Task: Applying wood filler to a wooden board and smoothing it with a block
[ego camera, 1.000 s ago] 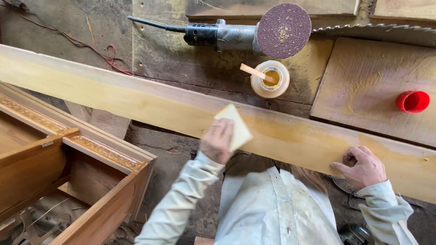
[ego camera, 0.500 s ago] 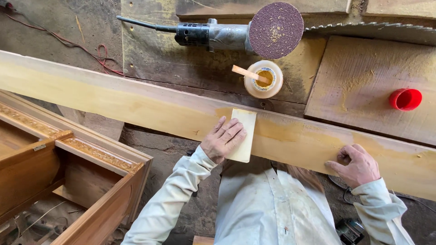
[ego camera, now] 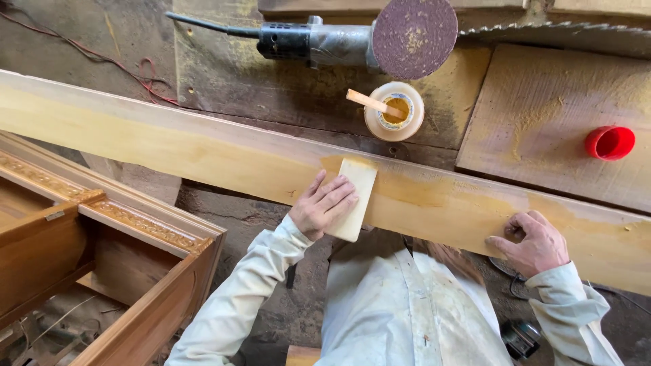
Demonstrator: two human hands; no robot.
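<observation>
A long pale wooden plank [ego camera: 169,146] runs across the view from upper left to lower right, with a yellowish smear around its middle. My left hand [ego camera: 322,203] lies flat on a pale rectangular scraper card [ego camera: 354,196] and presses it against the plank. My right hand [ego camera: 532,242] rests on the plank's near edge further right, fingers curled against the wood, holding nothing loose. Behind the plank stands an open round tub of yellow paste [ego camera: 394,111] with a wooden stick in it.
A disc sander [ego camera: 380,37] with a dusty brown disc lies at the back. A red cap [ego camera: 609,142] sits on a board [ego camera: 542,115] at right. A saw blade [ego camera: 569,30] edge shows top right. A carved wooden frame [ego camera: 102,230] stands at lower left. Red wires [ego camera: 102,61] trail on the floor.
My left hand has laid the card flat and slid it along the plank toward the yellow patch. My right hand has stayed on the plank's edge.
</observation>
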